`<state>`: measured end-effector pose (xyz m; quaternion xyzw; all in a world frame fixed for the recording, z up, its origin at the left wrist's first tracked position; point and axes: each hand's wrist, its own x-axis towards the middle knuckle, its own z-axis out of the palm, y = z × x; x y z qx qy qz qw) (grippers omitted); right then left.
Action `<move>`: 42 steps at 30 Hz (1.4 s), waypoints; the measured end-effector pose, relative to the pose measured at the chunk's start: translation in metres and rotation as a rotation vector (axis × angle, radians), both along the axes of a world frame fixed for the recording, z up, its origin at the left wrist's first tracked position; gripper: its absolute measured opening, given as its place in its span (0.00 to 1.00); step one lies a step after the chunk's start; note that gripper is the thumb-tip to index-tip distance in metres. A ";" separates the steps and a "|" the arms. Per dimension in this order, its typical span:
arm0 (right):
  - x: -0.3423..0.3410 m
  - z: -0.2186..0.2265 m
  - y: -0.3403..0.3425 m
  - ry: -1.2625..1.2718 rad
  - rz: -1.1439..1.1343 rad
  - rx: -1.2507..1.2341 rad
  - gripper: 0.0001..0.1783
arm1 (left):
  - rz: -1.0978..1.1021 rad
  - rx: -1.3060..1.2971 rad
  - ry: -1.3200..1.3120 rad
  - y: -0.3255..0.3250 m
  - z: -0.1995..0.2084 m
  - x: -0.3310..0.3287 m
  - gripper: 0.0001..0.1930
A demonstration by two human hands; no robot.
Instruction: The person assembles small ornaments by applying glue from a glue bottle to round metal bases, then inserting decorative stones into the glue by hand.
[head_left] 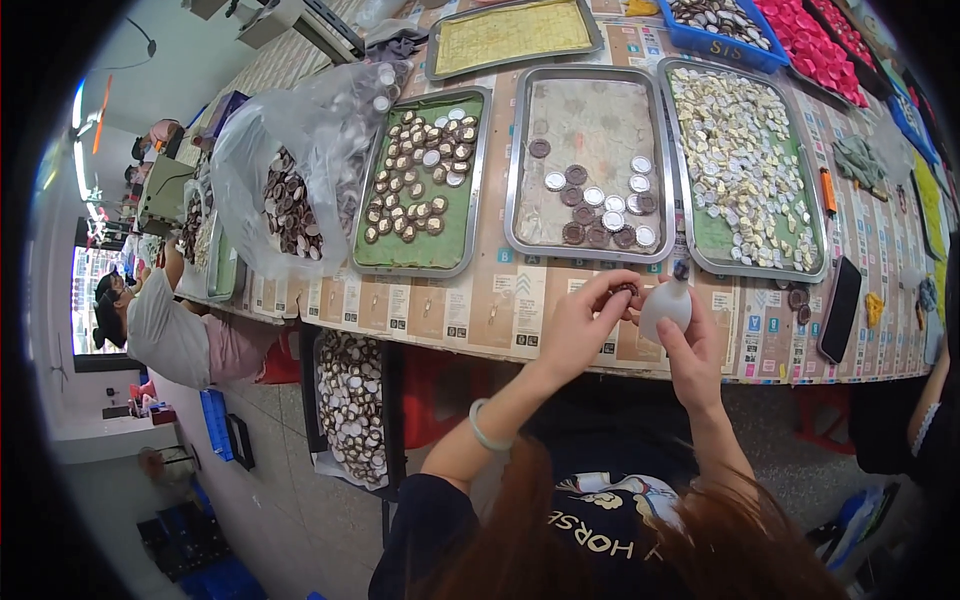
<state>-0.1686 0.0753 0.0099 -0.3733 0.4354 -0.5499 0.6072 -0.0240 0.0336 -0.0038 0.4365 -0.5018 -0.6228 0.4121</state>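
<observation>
Over the table's (pixel 500 325) near edge, the left hand (pixel 590 318) pinches a brown disc (pixel 626 288); the right hand (pixel 697 345) grips a white bottle (pixel 665 308), dark tip up, just beside it. Beyond lies a tray (pixel 590 108) of brown and white discs (pixel 613 203), between two green-lined trays (pixel 455 246). Near the right hand lies a black phone (pixel 840 310).

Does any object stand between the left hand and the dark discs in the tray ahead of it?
Only the metal tray's near rim stands between the left hand and the dark discs in it; nothing else visible does.
</observation>
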 end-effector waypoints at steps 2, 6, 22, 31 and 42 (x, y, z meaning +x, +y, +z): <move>0.000 0.003 -0.001 -0.003 -0.012 -0.007 0.21 | -0.075 0.095 0.124 0.010 0.001 -0.002 0.13; -0.007 0.008 0.001 -0.134 0.012 0.089 0.24 | -0.139 0.312 0.390 0.019 -0.001 0.008 0.16; -0.026 0.028 0.020 0.237 -0.225 -0.233 0.22 | -0.064 0.633 1.008 0.029 -0.012 0.009 0.17; -0.023 0.027 0.022 0.355 -0.231 -0.238 0.20 | -0.086 0.645 1.071 0.032 -0.014 0.009 0.15; -0.025 0.023 0.021 0.338 -0.222 -0.192 0.19 | -0.125 0.683 1.104 0.031 -0.015 0.007 0.15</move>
